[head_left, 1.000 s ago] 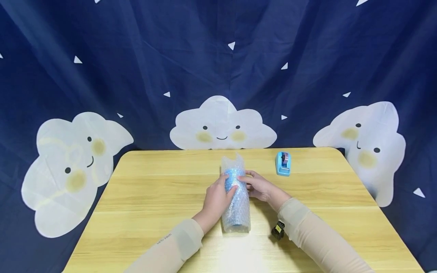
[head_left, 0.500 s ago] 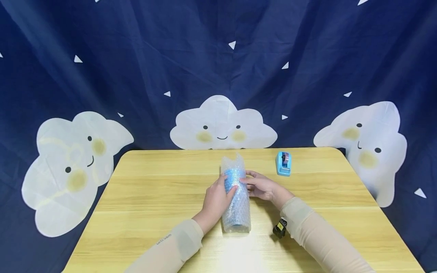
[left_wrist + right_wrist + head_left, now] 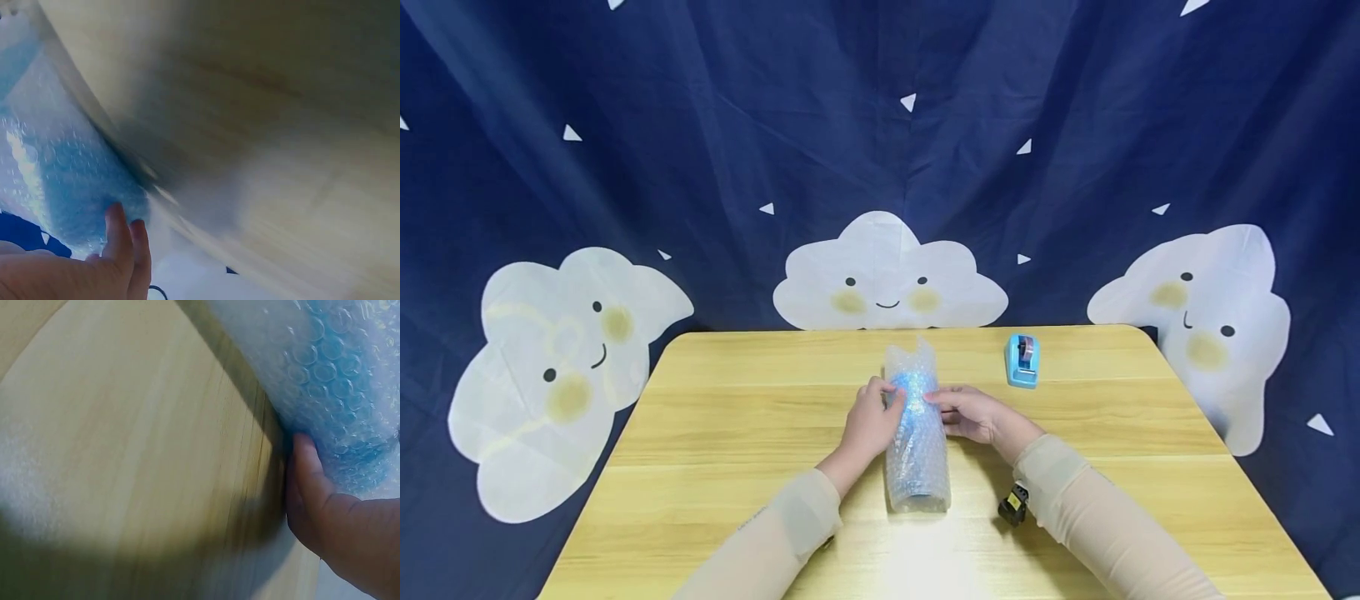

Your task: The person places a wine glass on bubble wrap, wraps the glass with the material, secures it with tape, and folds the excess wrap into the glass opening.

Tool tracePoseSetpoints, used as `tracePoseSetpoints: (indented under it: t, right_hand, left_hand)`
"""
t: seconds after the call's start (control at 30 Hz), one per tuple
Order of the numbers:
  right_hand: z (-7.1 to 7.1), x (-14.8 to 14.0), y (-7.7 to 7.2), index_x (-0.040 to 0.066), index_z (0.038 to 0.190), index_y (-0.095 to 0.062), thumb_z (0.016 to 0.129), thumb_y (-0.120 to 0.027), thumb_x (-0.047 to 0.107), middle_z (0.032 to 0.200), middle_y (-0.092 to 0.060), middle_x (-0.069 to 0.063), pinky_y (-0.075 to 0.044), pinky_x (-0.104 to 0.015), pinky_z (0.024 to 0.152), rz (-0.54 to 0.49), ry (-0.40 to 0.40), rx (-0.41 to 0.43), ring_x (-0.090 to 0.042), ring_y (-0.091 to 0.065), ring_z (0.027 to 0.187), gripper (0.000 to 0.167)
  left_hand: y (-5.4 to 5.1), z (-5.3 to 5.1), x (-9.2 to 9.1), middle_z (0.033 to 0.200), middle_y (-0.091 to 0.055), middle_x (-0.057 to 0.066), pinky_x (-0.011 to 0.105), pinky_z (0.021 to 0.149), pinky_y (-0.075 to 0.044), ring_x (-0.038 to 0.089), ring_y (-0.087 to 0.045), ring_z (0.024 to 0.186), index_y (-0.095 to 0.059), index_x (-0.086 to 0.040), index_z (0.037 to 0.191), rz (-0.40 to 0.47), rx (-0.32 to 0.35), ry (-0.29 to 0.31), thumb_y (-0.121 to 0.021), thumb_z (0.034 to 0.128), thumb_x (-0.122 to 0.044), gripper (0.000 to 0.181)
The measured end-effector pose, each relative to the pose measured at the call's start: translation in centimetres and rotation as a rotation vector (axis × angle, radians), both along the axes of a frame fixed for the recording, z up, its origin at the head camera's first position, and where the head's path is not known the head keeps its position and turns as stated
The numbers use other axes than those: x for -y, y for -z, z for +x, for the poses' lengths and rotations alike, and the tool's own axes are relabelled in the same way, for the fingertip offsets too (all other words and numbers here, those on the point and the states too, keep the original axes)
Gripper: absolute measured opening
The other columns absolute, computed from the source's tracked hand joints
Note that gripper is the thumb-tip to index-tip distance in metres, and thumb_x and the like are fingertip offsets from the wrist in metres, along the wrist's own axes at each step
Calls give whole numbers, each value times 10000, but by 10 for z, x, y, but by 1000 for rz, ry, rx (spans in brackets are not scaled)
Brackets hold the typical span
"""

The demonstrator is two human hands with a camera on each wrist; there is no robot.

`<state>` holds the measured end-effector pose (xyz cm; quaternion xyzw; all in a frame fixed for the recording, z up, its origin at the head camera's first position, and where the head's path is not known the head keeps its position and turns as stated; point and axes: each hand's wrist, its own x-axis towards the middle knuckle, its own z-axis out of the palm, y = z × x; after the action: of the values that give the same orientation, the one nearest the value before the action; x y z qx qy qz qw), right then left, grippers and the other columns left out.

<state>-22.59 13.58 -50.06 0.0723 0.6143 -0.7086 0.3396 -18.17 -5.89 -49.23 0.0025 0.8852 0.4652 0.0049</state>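
Observation:
A blue cylindrical object rolled in clear bubble wrap [image 3: 919,467] lies lengthwise on the wooden table, with loose wrap sticking out past its far end. My left hand [image 3: 869,423] holds its left side near the far half, thumb and index finger close together at the wrap. Opposite it, my right hand [image 3: 976,415] grips the right side, one finger laid on top and the others low against the edge. Blue shows through the bubbles in the left wrist view, where fingertips [image 3: 116,215] touch the wrap. The object inside is blurred by the wrap.
A light-blue tape dispenser [image 3: 1022,361] with a roll of tape stands at the table's [image 3: 737,417] back right. Behind the table hangs a dark blue curtain [image 3: 850,125] with white clouds. A small black device [image 3: 1013,505] sits at the right wrist.
My left hand's thumb and fingers have shifted from over the wrap toward its left edge and drawn closer together. The right hand and the bundle have barely moved.

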Motion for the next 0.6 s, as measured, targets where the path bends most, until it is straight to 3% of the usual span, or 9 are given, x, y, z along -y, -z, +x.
tracePoseSetpoints:
  t: [0.13, 0.23, 0.33, 0.43, 0.53, 0.6]
  right_hand:
    - [1, -1, -1, -56, 1373, -415, 980, -631, 190, 1045, -676, -93, -564, -410, 898, 12, -4, 11, -236, -647, 969, 511]
    - [1, -2, -1, -37, 1385, -408, 974, -643, 212, 1075, -673, -99, -558, -436, 911, 14, -9, 16, -252, -639, 997, 535]
    - [0, -3, 1, -15, 1346, -436, 974, -637, 230, 1086, -658, -105, -550, -435, 919, 4, -6, 33, -261, -621, 1015, 489]
    - [0, -4, 2, -1, 1294, -468, 978, -627, 236, 1087, -645, -117, -545, -425, 929, -15, 3, 49, -269, -610, 1026, 426]
    - [0, -5, 2, -11, 1290, -474, 987, -621, 237, 1082, -647, -120, -550, -413, 928, -29, 0, 43, -267, -613, 1022, 418]
    - [0, -5, 2, -27, 1305, -467, 988, -625, 225, 1076, -648, -127, -557, -406, 921, -31, -2, 33, -265, -619, 1011, 435]
  left_hand:
    - [3, -9, 4, 1157, -645, 185, 481, 849, -544, 318, -639, 980, -607, -70, 1037, 87, 7, -40, -599, 1013, -277, 208]
    - [5, -15, 6, 1137, -650, 161, 452, 884, -538, 310, -625, 1017, -617, -66, 1010, 182, 54, -63, -676, 968, -239, 187]
    - [6, -18, 7, 1161, -614, 172, 422, 885, -549, 310, -603, 1051, -590, -19, 1099, 332, 153, -72, -715, 942, -216, 281]
    - [6, -20, 10, 1248, -568, 222, 397, 902, -568, 331, -607, 1108, -510, 47, 1275, 472, 275, -77, -722, 941, -236, 486]
    - [7, -21, 14, 1323, -549, 257, 391, 944, -557, 348, -612, 1165, -445, 96, 1383, 542, 386, -66, -705, 952, -295, 637]
    - [9, -22, 16, 1324, -579, 224, 377, 965, -545, 320, -620, 1170, -455, 94, 1403, 545, 440, -49, -685, 961, -347, 666]
